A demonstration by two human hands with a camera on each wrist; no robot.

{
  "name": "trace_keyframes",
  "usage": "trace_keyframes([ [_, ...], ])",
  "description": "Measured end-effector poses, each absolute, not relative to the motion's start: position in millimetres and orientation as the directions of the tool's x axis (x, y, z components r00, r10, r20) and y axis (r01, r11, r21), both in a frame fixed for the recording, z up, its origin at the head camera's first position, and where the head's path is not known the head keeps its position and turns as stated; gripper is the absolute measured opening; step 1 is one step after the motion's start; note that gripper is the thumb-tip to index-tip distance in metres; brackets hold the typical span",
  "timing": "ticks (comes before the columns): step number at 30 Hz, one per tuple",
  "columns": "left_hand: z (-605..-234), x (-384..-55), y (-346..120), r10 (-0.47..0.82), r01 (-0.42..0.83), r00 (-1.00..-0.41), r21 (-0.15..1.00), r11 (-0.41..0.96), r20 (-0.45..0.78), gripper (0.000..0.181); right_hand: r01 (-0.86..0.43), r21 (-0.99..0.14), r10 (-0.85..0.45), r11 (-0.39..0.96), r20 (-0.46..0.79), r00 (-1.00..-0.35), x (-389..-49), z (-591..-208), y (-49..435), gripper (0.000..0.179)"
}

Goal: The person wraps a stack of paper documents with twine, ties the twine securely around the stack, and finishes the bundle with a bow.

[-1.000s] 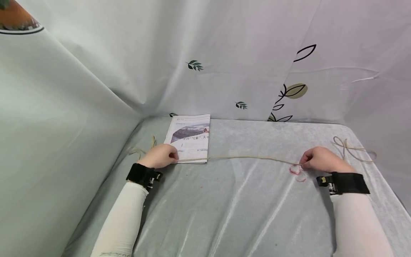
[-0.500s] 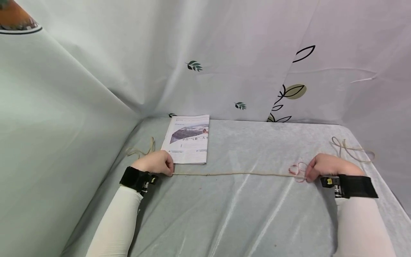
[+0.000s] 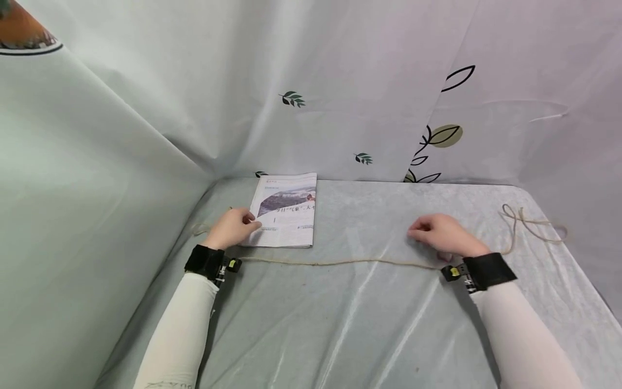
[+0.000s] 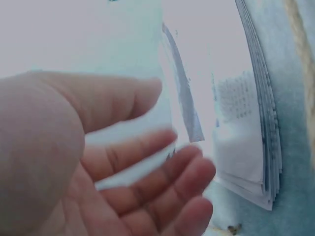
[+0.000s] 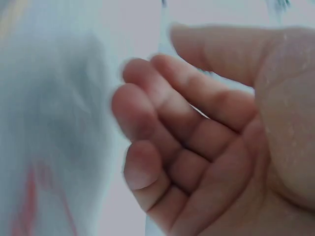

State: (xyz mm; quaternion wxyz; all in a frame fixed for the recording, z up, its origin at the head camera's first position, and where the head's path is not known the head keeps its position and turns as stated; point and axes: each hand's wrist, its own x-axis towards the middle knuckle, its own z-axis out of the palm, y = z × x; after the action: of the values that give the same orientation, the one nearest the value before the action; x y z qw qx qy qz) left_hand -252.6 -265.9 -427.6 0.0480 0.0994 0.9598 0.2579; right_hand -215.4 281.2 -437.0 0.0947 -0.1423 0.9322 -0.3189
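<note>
A folded newspaper stack [image 3: 286,208] lies flat near the back of the table. My left hand [image 3: 232,228] is at its left edge, thumb and fingers apart; in the left wrist view nothing is between them, and whether they touch the paper I cannot tell. A length of beige twine [image 3: 340,263] stretches sideways in front of the newspaper, passing below both hands. My right hand [image 3: 442,235] is over the table to the right, fingers loosely bent and holding nothing. Blurred red string [image 5: 30,201] shows in the right wrist view; in the head view the right hand hides it.
Loose twine loops [image 3: 529,221] lie at the table's right side, and a short twine end [image 3: 199,229] lies at the left. Pale cloth covers the table [image 3: 301,329]. Curtain walls [image 3: 340,81] rise behind and at both sides.
Both hands held the twine and drew it forward off the newspaper. Now they have let go. The left hand has moved back to the newspaper, and the right has moved back and leftward.
</note>
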Motion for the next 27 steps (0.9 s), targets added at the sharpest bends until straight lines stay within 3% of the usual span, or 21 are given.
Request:
trace_keyframes([
  [6, -425.5, -256.8, -255.9, 0.097, 0.047, -0.990, 0.420, 0.906, -0.099, 0.063, -0.296, -0.635, -0.398, 0.714, -0.020, -0.917, -236.4, -445.3, 226.0, 0.025],
  [16, -482.3, -320.1, -266.5, 0.054, 0.007, -0.990, 0.338, 0.941, -0.129, 0.056, -0.234, -0.712, -0.385, 0.662, -0.055, -0.921, -260.0, -448.8, 147.8, 0.043],
  [23, -506.3, -357.7, -277.2, 0.008, -0.060, -0.983, 0.358, 0.932, -0.186, 0.071, -0.130, -0.820, -0.380, 0.557, -0.113, -0.918, -269.2, -451.4, 104.1, 0.055],
  [27, -484.2, -332.9, -261.5, -0.016, -0.064, -0.990, 0.350, 0.935, -0.137, 0.066, -0.038, -0.889, -0.398, 0.456, -0.165, -0.903, -272.2, -454.5, 84.7, 0.060],
])
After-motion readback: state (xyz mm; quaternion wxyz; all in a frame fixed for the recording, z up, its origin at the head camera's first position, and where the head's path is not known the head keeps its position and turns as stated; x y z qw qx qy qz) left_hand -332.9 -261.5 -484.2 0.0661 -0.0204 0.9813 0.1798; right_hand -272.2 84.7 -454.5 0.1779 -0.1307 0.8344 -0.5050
